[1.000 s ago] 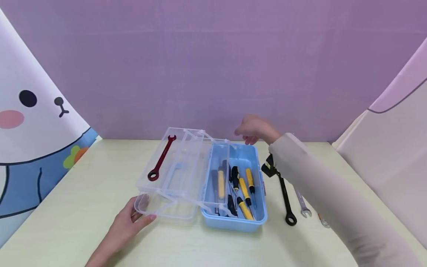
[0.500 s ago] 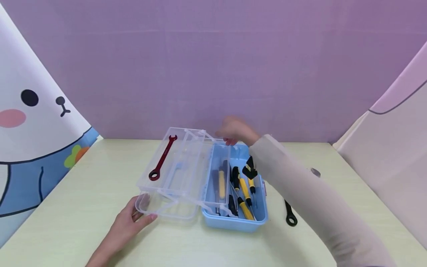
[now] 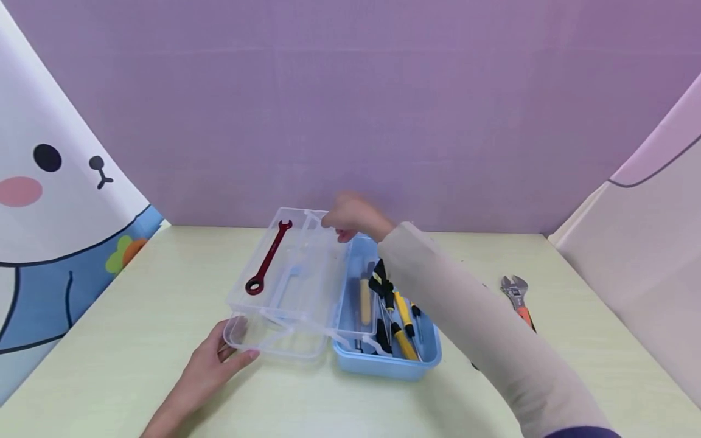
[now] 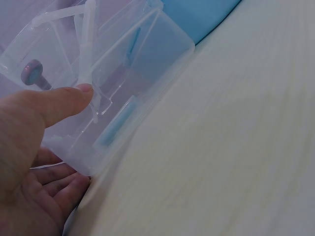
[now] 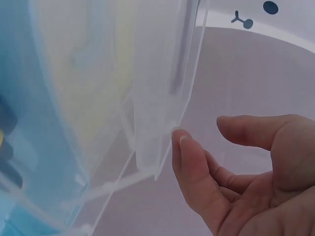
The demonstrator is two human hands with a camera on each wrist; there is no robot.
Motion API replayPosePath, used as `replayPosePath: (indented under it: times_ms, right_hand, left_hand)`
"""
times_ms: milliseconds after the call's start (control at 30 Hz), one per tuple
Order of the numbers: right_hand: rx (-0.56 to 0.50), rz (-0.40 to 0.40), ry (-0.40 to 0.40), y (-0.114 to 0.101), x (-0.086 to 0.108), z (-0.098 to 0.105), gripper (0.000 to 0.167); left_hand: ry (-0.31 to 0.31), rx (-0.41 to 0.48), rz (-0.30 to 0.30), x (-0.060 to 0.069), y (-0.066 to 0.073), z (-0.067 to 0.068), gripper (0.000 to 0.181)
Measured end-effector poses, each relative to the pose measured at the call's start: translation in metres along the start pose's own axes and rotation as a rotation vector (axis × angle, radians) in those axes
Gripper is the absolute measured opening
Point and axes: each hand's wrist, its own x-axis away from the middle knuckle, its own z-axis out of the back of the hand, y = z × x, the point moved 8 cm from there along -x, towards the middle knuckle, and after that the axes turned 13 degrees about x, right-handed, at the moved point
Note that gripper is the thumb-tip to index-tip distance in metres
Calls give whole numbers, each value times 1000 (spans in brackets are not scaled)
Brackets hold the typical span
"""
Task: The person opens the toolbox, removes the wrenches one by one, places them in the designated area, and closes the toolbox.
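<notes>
Toolbox (image 3: 383,365), light blue with a see-through upper section, sits on the pale surface (image 3: 137,347) at the middle of the head view. Its clear plastic trays (image 3: 320,286) are spread out to the left, part of them overhanging the blue base, and a white link arm (image 3: 342,337) joins the near side. One dark red combination wrench (image 3: 269,257) lies slanted within the clear part, its ring end toward the person (which layer it rests in, I cannot tell).

The left hand (image 3: 205,368) holds the near left corner of the clear plastic, thumb on one side and fingers on the other, as the left wrist view confirms. The right hand (image 3: 356,218) reaches over to the far edge of the trays; its thumb stands apart from the half-bent fingers, and it holds nothing. One fingertip is just beside the clear edge, though I cannot tell whether it touches.

Inside the base lie several screwdrivers (image 3: 404,344) with yellow and black handles, some seen through the plastic. An adjustable wrench (image 3: 515,295) with an orange-red grip lies on the right, partly behind a beige sleeve (image 3: 465,304). Behind everything hangs a purple backdrop (image 3: 350,109).
</notes>
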Motion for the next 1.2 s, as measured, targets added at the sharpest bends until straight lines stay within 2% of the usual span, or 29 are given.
replayPosePath:
  times_ms: [167,267,667,933,1200]
  right_hand:
    - [-22,1,-5,-10,1,-9,26]
    - [-30,16,-21,-15,0,-13,23]
    - [34,38,-36,-26,-8,-25,24]
    - [20,50,-50,-32,-7,-29,38]
    - [22,49,-57,-39,-9,-37,24]
  left_hand:
    - [5,11,-14,2,1,0,68]
    - [13,18,-27,1,2,0,67]
    - [12,27,-41,0,2,-2,66]
    - [13,20,-38,1,3,-3,67]
    - [19,14,-40,2,5,-4,67]
